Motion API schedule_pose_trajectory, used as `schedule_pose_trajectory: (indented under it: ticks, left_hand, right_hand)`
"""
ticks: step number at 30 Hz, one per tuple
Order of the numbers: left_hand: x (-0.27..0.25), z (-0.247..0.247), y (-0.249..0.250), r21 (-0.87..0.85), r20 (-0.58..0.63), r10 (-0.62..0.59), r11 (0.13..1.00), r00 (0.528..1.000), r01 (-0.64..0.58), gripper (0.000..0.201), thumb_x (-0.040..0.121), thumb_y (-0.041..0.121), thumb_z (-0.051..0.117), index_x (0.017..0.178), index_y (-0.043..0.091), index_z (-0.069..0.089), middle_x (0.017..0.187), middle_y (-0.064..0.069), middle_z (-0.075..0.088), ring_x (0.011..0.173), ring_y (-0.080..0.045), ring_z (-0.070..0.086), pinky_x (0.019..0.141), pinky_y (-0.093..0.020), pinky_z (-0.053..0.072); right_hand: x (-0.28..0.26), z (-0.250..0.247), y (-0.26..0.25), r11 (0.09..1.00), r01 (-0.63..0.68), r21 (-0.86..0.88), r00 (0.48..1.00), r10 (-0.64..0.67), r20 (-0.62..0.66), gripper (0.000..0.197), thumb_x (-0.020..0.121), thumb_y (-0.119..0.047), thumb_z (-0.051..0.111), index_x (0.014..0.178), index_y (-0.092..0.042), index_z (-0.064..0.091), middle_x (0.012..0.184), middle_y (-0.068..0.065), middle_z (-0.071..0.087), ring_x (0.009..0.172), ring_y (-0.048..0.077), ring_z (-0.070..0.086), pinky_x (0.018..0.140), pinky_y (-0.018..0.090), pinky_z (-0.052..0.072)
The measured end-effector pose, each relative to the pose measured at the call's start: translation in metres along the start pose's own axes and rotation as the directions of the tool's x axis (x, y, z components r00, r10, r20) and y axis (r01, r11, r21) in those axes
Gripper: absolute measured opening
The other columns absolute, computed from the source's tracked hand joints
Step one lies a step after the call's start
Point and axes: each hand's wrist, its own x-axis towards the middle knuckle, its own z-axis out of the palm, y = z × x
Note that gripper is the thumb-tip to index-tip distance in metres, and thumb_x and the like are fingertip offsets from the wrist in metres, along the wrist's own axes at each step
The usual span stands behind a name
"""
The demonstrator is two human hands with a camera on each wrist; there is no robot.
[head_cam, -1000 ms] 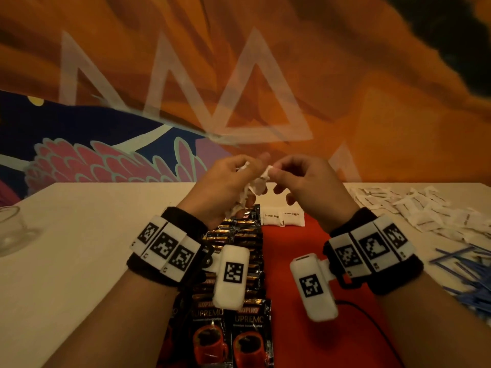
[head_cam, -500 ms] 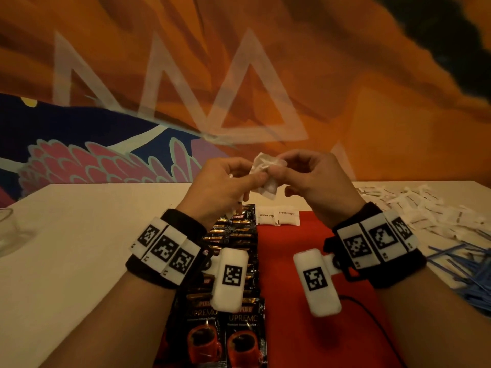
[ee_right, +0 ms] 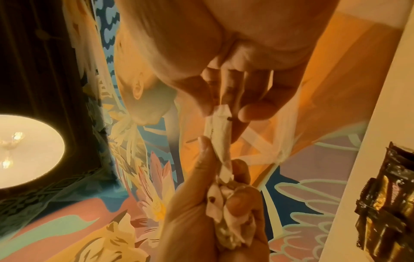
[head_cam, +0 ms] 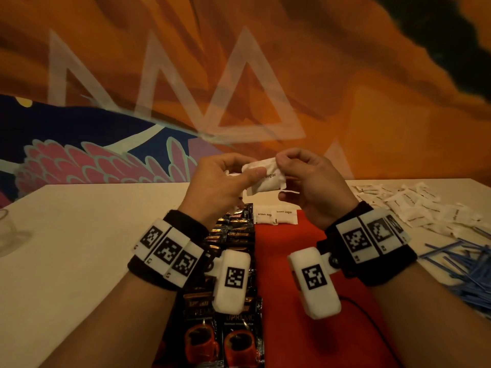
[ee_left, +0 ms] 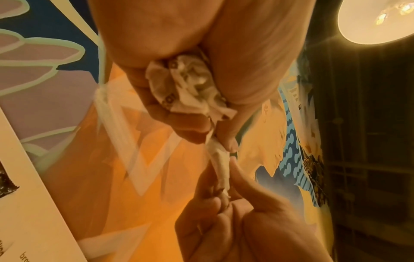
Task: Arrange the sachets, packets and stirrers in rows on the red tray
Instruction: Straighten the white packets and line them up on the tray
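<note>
I have one white sugar sachet pinched between my left hand and right hand, raised above the red tray's far end; my left palm also grasps a bunch of sachets.

Since a second ago the white sugar sachet has been drawn out from the bunch in the left hand and now lies spread flat, pinched between both thumbs, the right hand at its upper corner, printed face showing.
</note>
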Motion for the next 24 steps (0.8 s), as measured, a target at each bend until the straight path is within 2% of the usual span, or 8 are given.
schedule_pose_trajectory:
  ticks: [2,5,9,12,15,18,20,24]
  left_hand:
    - [0.000,-0.001,0.000,-0.003,-0.017,-0.003,1.000,1.000,0.003,0.008,0.084,0.023,0.078,0.090,0.019,0.073,0.080,0.000,0.070,0.042,-0.011,0.051,0.038,-0.023,0.039]
    - [0.001,-0.003,0.000,-0.031,-0.033,-0.006,0.999,0.999,0.005,0.009,0.084,0.024,0.076,0.090,0.018,0.073,0.082,0.000,0.071,0.045,-0.013,0.054,0.040,-0.025,0.041]
    - [0.002,-0.004,0.002,-0.187,-0.051,-0.074,0.980,0.996,0.063,0.008,0.082,0.026,0.073,0.085,0.018,0.074,0.079,0.000,0.069,0.064,-0.028,0.052,0.044,-0.028,0.044]
    - [0.003,-0.005,0.002,-0.167,-0.071,-0.071,0.984,0.995,0.058,0.008,0.081,0.025,0.074,0.083,0.018,0.074,0.071,0.006,0.069,0.053,-0.023,0.051,0.042,-0.026,0.043]
    - [0.004,-0.006,0.002,-0.094,-0.101,-0.040,0.995,0.994,0.031,0.005,0.084,0.021,0.075,0.082,0.017,0.074,0.073,0.005,0.070,0.047,-0.012,0.054,0.039,-0.022,0.041]
    - [0.006,-0.009,0.003,-0.074,-0.161,-0.024,0.997,0.987,0.012,0.006,0.088,0.019,0.073,0.083,0.016,0.071,0.075,0.001,0.069,0.055,-0.009,0.059,0.039,-0.020,0.041]
    - [0.008,-0.014,0.004,-0.092,-0.204,-0.027,0.996,0.979,0.008,0.007,0.090,0.020,0.071,0.088,0.014,0.070,0.075,0.001,0.069,0.056,-0.006,0.058,0.041,-0.021,0.043]
    - [0.011,-0.024,0.006,-0.141,-0.235,-0.056,0.990,0.970,0.023,0.008,0.093,0.021,0.068,0.092,0.013,0.068,0.075,0.002,0.068,0.057,-0.005,0.057,0.045,-0.022,0.047]
  right_hand:
    - [0.001,-0.001,0.001,0.999,0.049,-0.010,0.999,-0.049,0.011,0.006,0.094,-0.014,0.062,0.091,-0.018,0.065,0.084,0.000,0.068,0.067,0.014,0.064,0.052,0.023,0.048]
    - [0.000,-0.003,0.003,0.979,0.135,-0.151,0.991,-0.131,0.041,0.016,0.084,-0.005,0.072,0.096,-0.014,0.068,0.086,0.003,0.072,0.074,0.016,0.067,0.059,0.028,0.052]
    - [0.002,-0.003,0.007,0.968,0.197,-0.153,0.979,-0.203,-0.028,0.018,0.079,0.002,0.075,0.092,-0.008,0.068,0.080,0.002,0.073,0.066,0.009,0.068,0.058,0.022,0.054]
    - [0.002,-0.005,0.008,0.949,0.199,-0.245,0.979,-0.203,0.007,0.021,0.077,-0.006,0.079,0.095,-0.001,0.070,0.082,0.010,0.074,0.067,0.012,0.068,0.056,0.022,0.052]
    - [0.002,-0.007,0.009,0.898,0.187,-0.397,0.982,-0.181,0.054,0.022,0.075,-0.015,0.082,0.089,-0.001,0.071,0.072,0.003,0.073,0.061,0.010,0.066,0.048,0.020,0.046]
    - [0.009,-0.014,0.011,0.889,0.106,-0.446,0.994,-0.090,0.056,0.022,0.076,-0.014,0.082,0.090,0.000,0.070,0.071,0.005,0.072,0.058,0.008,0.064,0.048,0.022,0.045]
    - [0.021,-0.020,0.019,0.869,-0.003,-0.495,0.999,0.021,0.031,0.019,0.077,-0.011,0.081,0.089,-0.006,0.068,0.073,0.007,0.071,0.059,0.010,0.065,0.052,0.025,0.045]
    - [0.051,-0.033,0.052,0.704,-0.228,-0.673,0.970,0.221,-0.097,0.026,0.079,-0.013,0.082,0.098,-0.007,0.066,0.084,0.010,0.073,0.067,0.013,0.069,0.057,0.026,0.053]
